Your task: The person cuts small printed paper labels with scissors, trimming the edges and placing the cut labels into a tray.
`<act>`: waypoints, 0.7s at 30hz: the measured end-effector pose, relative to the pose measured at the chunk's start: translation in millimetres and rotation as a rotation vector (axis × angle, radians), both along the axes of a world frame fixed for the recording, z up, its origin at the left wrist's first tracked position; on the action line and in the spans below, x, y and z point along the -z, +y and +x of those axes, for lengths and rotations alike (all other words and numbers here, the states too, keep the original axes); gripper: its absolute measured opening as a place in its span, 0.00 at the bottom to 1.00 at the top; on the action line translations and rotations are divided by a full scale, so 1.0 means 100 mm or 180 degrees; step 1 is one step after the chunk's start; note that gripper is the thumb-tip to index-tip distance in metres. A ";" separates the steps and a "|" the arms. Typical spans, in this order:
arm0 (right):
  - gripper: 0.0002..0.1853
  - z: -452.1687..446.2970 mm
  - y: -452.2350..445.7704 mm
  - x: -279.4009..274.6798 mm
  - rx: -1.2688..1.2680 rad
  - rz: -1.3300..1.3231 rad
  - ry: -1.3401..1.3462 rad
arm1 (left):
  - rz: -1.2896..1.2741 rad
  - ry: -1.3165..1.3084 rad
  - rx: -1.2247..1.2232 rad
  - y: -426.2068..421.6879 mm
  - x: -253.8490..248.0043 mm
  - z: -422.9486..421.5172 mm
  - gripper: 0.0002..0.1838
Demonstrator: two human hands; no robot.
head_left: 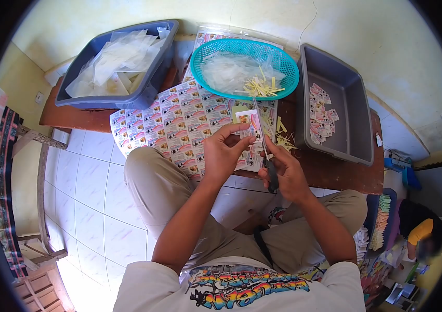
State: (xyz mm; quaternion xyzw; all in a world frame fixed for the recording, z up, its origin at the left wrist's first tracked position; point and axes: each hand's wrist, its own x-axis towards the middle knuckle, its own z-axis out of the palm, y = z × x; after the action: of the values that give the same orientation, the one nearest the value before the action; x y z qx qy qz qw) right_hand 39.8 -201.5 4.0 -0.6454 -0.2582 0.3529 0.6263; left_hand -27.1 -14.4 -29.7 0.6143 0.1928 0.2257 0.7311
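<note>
My left hand (222, 152) pinches a small printed label paper (250, 124) between thumb and fingers, above the front edge of the low table. In my right hand (289, 176) is a pair of scissors (271, 176) with black handles. Its blades point away from me and lie along the right edge of the paper; whether they are parted I cannot tell. Large sheets printed with repeated labels (171, 117) lie under and to the left of my hands. Thin yellow paper strips (282, 139) are scattered just beyond my right hand.
A teal basket (196, 78) holds clear plastic pieces (223, 70) and yellow offcuts (263, 87). At left, a blue-grey tub (153, 89) contains translucent sheets (114, 60). The grey tub (345, 99) at right holds cut labels (320, 117). A person (429, 229) is at far right.
</note>
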 end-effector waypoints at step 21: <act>0.44 0.19 -0.11 0.11 -0.0042 -0.1621 -0.2416 | 0.0131 -0.0134 -0.0095 0.04 0.05 -0.04 0.16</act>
State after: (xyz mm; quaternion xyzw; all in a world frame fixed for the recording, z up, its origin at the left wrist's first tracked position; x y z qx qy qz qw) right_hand 58.7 -212.7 -6.9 -0.8609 -0.3784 0.1477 0.3064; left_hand -30.6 -10.7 -35.0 0.6214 0.1818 0.2534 0.7187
